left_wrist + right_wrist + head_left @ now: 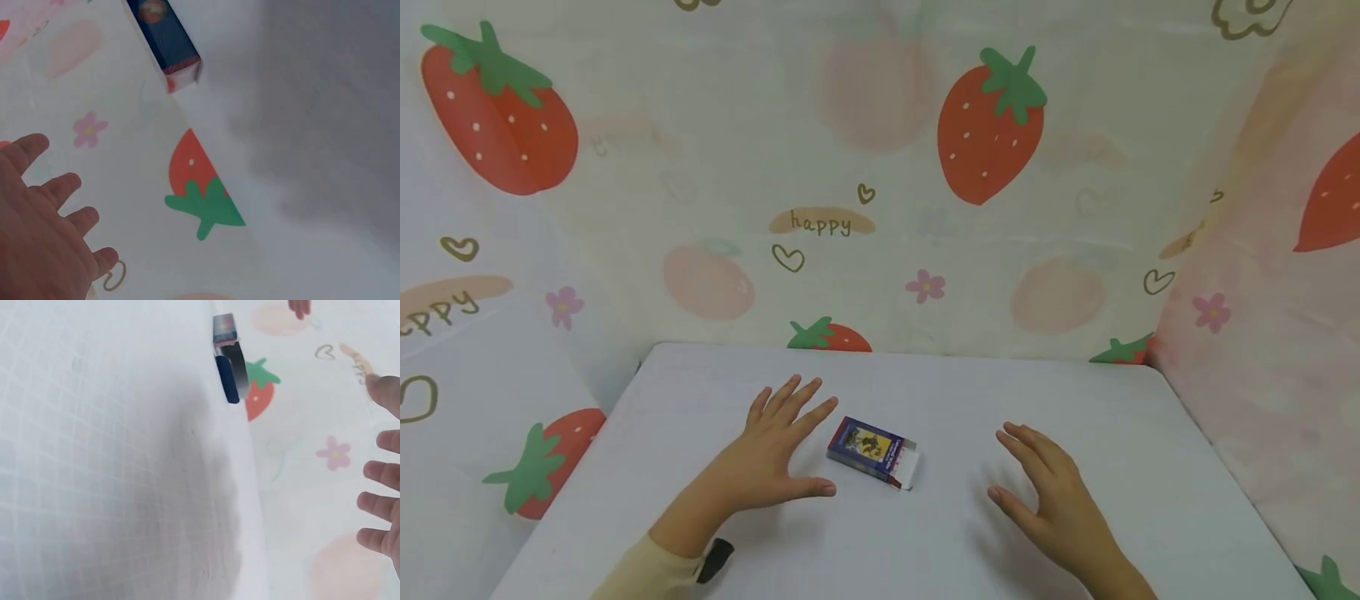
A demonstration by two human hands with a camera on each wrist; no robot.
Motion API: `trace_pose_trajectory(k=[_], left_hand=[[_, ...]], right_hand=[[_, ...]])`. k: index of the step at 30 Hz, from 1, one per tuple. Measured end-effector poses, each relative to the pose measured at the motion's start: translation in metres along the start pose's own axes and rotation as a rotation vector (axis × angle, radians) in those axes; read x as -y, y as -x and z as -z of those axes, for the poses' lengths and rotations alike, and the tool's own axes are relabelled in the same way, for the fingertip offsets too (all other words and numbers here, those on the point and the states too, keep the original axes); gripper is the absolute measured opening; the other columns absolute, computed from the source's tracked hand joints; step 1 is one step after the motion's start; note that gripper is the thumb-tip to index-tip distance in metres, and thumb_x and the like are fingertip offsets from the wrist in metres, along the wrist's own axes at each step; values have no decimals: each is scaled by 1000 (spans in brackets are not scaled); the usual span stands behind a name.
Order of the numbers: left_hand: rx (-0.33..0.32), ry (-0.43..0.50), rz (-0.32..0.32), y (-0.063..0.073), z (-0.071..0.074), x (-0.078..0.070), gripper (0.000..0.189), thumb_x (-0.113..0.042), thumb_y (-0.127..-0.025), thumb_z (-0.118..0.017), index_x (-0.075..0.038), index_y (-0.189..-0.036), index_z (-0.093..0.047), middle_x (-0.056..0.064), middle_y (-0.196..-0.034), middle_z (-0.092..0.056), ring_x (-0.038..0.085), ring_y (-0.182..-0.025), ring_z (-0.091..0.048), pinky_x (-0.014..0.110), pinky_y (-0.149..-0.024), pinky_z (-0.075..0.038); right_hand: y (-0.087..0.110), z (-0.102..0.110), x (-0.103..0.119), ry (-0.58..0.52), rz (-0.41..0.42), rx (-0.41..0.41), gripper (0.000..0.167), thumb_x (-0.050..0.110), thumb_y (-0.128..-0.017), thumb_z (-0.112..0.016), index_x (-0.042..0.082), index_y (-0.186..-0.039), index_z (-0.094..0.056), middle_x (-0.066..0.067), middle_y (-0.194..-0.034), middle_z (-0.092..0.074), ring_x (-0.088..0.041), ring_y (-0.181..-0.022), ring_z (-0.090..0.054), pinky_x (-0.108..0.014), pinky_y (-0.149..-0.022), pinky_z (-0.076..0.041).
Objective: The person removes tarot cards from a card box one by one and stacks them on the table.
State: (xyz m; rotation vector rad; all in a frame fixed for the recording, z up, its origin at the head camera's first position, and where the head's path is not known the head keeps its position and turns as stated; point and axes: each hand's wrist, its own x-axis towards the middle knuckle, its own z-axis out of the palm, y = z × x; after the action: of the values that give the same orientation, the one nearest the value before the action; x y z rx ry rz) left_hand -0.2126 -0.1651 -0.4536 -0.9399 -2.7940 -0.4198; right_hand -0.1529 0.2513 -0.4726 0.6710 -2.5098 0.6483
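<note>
A small dark blue card box (pixel 867 446) with a yellow picture on top lies flat in the middle of the white table. Its right end shows a white flap (pixel 910 464) standing out. To the left of the box, my left hand (pixel 763 460) hovers with spread fingers and the thumb held apart, touching nothing. On the other side, farther off, my right hand (pixel 1056 498) is held over the table with loosely extended fingers and holds nothing. The left wrist view catches one end of the box (pixel 165 37); what lies inside it is hidden.
The white table (pixel 925 550) has a back edge against a cloth backdrop (pixel 880 167) printed with strawberries, hearts and flowers. Similar cloth hangs along the left and right sides. A black strap end (pixel 715 561) sticks out at my left sleeve (pixel 651 571).
</note>
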Motion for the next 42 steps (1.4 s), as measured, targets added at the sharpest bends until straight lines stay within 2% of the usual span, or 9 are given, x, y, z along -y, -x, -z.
trace_pose_trajectory(k=[5, 8, 13, 17, 25, 32, 39, 42], left_hand=[[-11, 65, -44, -9, -4, -1, 108, -80, -78, -66, -28, -163, -26, 4, -172, -15, 35, -158, -7, 69, -121, -8], [3, 114, -56, -14, -7, 0, 107, -77, -79, -69, -26, -163, -27, 7, -171, -18, 38, -157, -10, 70, -121, -11], [54, 171, -57, -24, -18, 2, 107, -77, -80, -68, -28, -164, -24, 5, -171, -16, 37, -158, -9, 67, -123, -9], [82, 204, -55, -33, -26, 4, 107, -76, -79, -70, -29, -164, -23, 3, -172, -15, 34, -158, -8, 64, -124, -7], [131, 306, -10, -42, -35, 5, 107, -65, -78, -80, -27, -163, -28, 0, -170, -22, 31, -158, -11, 61, -125, -10], [188, 390, 40, -50, -41, 3, 105, -53, -78, -86, -22, -161, -31, 2, -168, -26, 31, -157, -16, 62, -125, -15], [231, 477, 80, -56, -48, 7, 106, -48, -77, -88, -21, -162, -30, 4, -166, -29, 29, -155, -21, 56, -124, -25], [259, 507, 103, -57, -51, 8, 106, -47, -78, -89, -21, -162, -30, 4, -166, -30, 29, -155, -23, 54, -124, -25]], right_hand=[[0, -4, 2, -41, -16, -6, 71, 28, -86, -83, 18, -150, -52, -4, -151, -52, -26, -140, -45, -38, -115, -32], [-1, -7, 3, -60, -23, -9, 69, 27, -87, -83, 19, -149, -52, -2, -149, -52, -25, -138, -47, -41, -112, -36], [-2, -11, 5, -97, -47, -12, 66, 26, -89, -82, 22, -148, -53, 1, -148, -54, -22, -137, -48, -44, -109, -40], [-4, -15, 7, -129, -70, -12, 62, 26, -90, -81, 25, -147, -54, 3, -147, -54, -20, -136, -49, -39, -109, -42], [-6, -23, 11, -176, -115, 24, 56, 27, -93, -78, 26, -144, -56, 9, -146, -54, -17, -136, -49, -41, -108, -45], [-9, -27, 14, -226, -130, 46, 52, 28, -94, -77, 22, -141, -58, 6, -145, -56, -18, -136, -51, -51, -105, -50], [-11, -33, 14, -282, -181, 72, 49, 31, -94, -76, 26, -140, -60, 8, -143, -57, -16, -136, -51, -51, -109, -47], [-12, -35, 13, -296, -190, 77, 49, 31, -94, -77, 27, -139, -60, 9, -143, -58, -15, -136, -52, -50, -109, -47]])
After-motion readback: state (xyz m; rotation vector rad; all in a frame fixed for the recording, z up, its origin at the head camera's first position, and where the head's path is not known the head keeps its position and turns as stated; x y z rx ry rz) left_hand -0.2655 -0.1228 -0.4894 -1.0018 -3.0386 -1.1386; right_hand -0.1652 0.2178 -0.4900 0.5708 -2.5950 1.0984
